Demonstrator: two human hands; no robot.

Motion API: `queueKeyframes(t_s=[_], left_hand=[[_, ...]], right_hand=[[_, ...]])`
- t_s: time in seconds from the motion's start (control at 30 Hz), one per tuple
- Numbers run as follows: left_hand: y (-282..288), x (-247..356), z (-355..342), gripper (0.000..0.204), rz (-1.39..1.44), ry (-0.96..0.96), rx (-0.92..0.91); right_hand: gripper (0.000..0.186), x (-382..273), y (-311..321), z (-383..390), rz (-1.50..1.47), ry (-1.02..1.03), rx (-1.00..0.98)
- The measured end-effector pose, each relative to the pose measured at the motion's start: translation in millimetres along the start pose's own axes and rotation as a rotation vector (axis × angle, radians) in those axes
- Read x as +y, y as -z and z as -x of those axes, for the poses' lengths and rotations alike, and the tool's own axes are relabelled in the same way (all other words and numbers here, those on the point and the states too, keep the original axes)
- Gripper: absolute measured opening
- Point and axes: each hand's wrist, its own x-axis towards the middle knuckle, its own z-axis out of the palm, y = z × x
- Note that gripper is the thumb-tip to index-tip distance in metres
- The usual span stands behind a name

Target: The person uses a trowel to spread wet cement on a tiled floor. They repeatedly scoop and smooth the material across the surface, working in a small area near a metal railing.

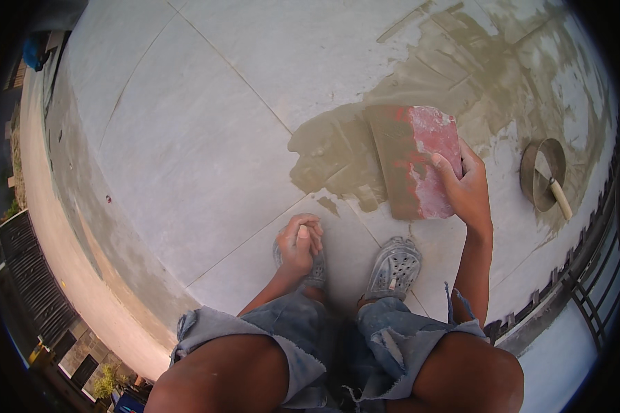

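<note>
My right hand point(472, 186) grips the right edge of a flat red spreader point(437, 138), thumb on top and fingers behind the edge. Grey-brown paste coats the left part of this spreader, which rests on wet grout point(337, 151) smeared over the pale tiles. Over my left shoe, my left hand point(302, 241) hangs with its fingers curled together and the thumb across them; nothing shows in it. To the right of my right hand, a round pan point(530, 175) contains a putty knife point(560, 196) whose pale handle sticks out over the rim.
Large pale floor tiles point(179, 172) with thin joints surround me. My right clog point(394, 268) stands just below the spreader. Dark metal railing point(596, 296) runs along the right edge. A low kerb point(48, 186) curves along the left, with a dark gate point(38, 265) beyond.
</note>
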Motion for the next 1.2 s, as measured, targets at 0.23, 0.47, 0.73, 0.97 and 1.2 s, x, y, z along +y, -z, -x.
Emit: queueKeyframes(t_s=[0.23,0.47,0.73,0.97,1.2], left_hand=[[1.0,2.1,-0.1,0.047,-0.001,0.007,-0.006],[-0.1,-1.3,0.5,0.045,0.007,0.004,-0.016],[0.3,-1.6,0.2,0.045,-0.011,-0.011,-0.011],[-0.1,-2.7,-1.2,0.058,-0.065,-0.002,-0.023],[-1.3,-2.4,-0.7,0.047,-0.009,-0.006,-0.010]], right_hand=[[0.036,3.2,-2.0,12.8,0.000,0.007,0.020],[0.037,4.5,1.5,-8.9,0.063,0.046,0.018],[0.041,1.7,-23.6,-27.4,0.077,0.069,-0.056],[0.038,-3.7,-32.9,-19.3,0.093,0.077,-0.128],[0.034,12.0,-21.9,-21.3,0.023,0.054,-0.043]])
